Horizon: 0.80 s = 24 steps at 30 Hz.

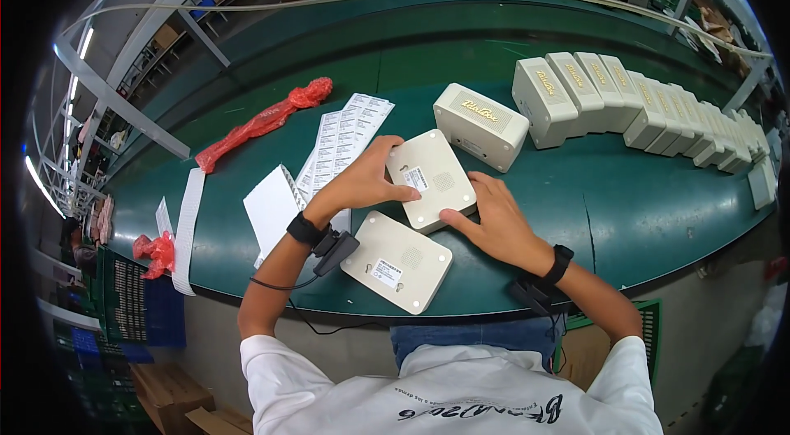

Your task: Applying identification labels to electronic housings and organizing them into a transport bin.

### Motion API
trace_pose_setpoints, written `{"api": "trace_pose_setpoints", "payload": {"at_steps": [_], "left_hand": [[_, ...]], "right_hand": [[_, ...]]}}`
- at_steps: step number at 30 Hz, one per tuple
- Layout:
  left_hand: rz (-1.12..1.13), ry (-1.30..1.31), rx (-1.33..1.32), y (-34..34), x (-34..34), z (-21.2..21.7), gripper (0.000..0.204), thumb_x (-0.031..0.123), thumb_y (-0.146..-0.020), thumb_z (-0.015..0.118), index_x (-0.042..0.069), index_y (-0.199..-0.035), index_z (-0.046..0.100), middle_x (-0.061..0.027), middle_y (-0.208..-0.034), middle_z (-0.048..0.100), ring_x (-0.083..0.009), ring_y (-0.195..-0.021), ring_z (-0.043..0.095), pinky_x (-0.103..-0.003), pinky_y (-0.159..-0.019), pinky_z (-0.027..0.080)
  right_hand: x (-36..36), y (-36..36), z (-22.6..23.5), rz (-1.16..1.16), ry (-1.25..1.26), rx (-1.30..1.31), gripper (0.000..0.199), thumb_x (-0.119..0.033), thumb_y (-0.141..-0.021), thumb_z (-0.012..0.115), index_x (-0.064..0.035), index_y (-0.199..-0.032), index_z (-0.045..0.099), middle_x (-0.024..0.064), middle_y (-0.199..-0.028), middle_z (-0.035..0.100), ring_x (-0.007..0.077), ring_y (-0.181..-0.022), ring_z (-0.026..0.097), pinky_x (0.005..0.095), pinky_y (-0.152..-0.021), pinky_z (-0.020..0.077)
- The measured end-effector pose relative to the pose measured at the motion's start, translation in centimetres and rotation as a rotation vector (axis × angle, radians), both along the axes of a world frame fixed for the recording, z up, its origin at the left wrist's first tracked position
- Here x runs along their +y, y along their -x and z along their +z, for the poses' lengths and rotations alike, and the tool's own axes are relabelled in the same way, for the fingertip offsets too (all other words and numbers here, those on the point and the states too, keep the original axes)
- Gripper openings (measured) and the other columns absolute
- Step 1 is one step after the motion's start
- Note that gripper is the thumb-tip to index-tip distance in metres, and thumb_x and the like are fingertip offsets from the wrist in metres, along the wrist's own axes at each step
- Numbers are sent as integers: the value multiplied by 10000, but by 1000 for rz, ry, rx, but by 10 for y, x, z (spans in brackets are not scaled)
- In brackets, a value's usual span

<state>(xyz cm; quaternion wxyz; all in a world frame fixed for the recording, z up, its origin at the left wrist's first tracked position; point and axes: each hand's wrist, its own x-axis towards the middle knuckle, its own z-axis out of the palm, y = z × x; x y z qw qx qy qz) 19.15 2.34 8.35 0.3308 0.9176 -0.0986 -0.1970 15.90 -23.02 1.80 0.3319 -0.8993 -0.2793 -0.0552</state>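
Observation:
A cream plastic box (443, 161) is tilted between my two hands. Its back faces up, showing round feet, small grille holes, keyhole slots and a white label (415, 179). My left hand (370, 176) grips its left side, the thumb lying at the label's edge. On the right side my right hand (498, 225) holds it, thumb at the near corner. Nearer to me lies a second cream box (387, 247), back up with a similar label. Just beyond stands a third cream box (481, 124) with gold lettering on its top face.
Sheets of printed labels (350, 134) and a white pad (274, 209) lie to the left. Red plastic wrap (263, 120) and a white strip (188, 229) are farther left. A curved row of cream boxes (609, 93) lines the right of the green table (527, 213).

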Motion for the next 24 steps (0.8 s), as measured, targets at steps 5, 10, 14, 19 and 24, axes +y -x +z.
{"api": "trace_pose_setpoints", "payload": {"at_steps": [5,10,14,19,24], "left_hand": [[129,260,-269,18,9,-29,988,324,-708,848,-41,-1453,311,-259,-1420,372,-346,-1320,415,-414,-1042,419],[163,166,-450,57,19,-12,990,316,-700,862,0,-1462,315,-218,-1430,369,-348,-1345,388,-464,-1064,414],[-221,-111,-310,97,33,3,981,320,-694,859,-1,-1458,332,-221,-1406,379,-365,-1337,387,-425,-1107,353],[-257,17,-67,105,26,2,968,330,-680,860,3,-1447,367,-218,-1392,384,-358,-1304,403,-383,-1098,344],[-235,29,-99,107,16,3,948,315,-672,861,0,-1433,392,-215,-1371,388,-368,-1289,392,-390,-1081,361]], "right_hand": [[17,-4,12,94,-409,28,567,-216,-838,730,-4,-1310,496,239,-1370,447,394,-1226,481,424,-1027,414],[-9,-16,45,221,47,-321,658,-215,-797,742,-32,-1364,460,239,-1416,405,393,-1275,446,459,-1063,374],[-3,-34,62,86,164,-485,689,-280,-772,751,-44,-1361,481,226,-1412,426,407,-1283,435,506,-1067,347],[-7,-56,53,-13,315,-549,729,-396,-746,765,-58,-1343,519,204,-1392,467,424,-1287,420,546,-1040,339],[-23,-44,52,-4,312,-569,720,-386,-729,783,-84,-1335,541,196,-1392,475,408,-1294,416,514,-1026,354]]}}
